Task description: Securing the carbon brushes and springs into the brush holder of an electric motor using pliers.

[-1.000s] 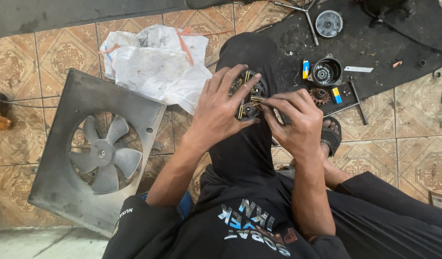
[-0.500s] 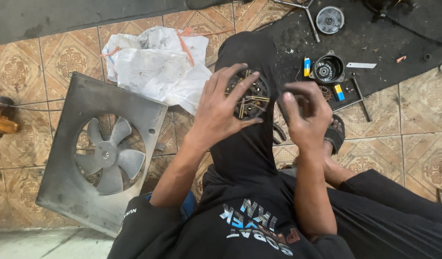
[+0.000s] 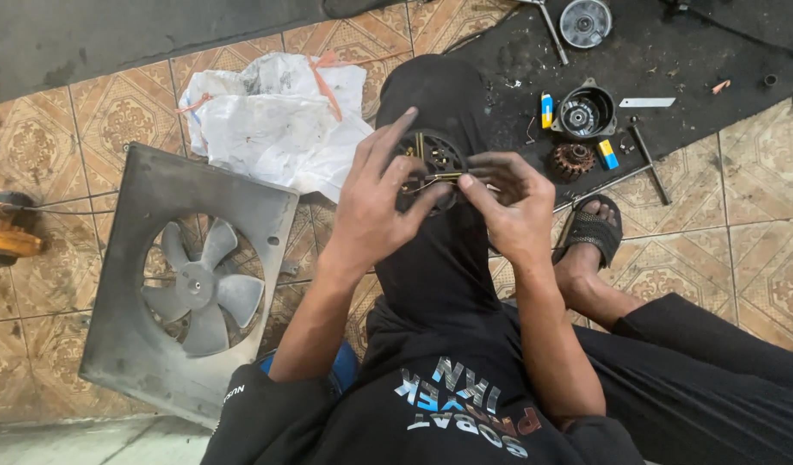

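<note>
My left hand [image 3: 375, 207] grips a round dark motor end plate [image 3: 431, 164] with brass-coloured brush parts, held above my black-clad knee. My right hand [image 3: 508, 207] pinches a thin metal piece at the plate's right edge, thumb and forefinger closed on it. The lower half of the plate is hidden by my fingers.
A grey fan shroud with a grey fan [image 3: 194, 280] lies on the tiled floor at left. A crumpled white plastic bag [image 3: 272, 120] sits behind it. On a black mat [image 3: 698, 52] lie a motor housing [image 3: 582, 112], a rusty armature [image 3: 573, 159], a round cover [image 3: 584, 21] and small tools. My sandalled foot [image 3: 590, 232] rests at right.
My right hand pulled back slightly, then returned to the plate's edge. The left hand kept its hold and the plate tilted a little.
</note>
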